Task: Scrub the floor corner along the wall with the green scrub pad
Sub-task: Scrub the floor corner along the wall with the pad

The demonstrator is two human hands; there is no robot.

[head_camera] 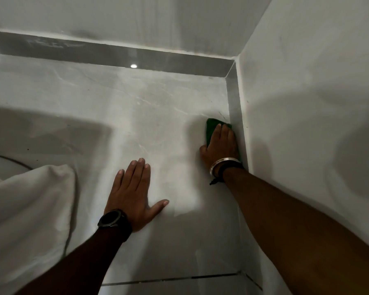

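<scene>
A green scrub pad (pixel 211 127) lies flat on the pale marble-look floor (pixel 136 116), pressed against the grey skirting (pixel 235 107) of the right wall. My right hand (pixel 221 145) covers most of the pad, fingers pointing toward the far corner; only the pad's front and left edge show. A metal bangle and a dark cord sit on that wrist. My left hand (pixel 134 192) rests flat on the floor with fingers spread, holding nothing, a black watch on its wrist.
White cloth (pixel 30 209) lies bunched on the floor at the left. The back wall's grey skirting (pixel 115 54) meets the right one at the corner (pixel 232 67). A dark grout line (pixel 168 279) crosses the floor near me.
</scene>
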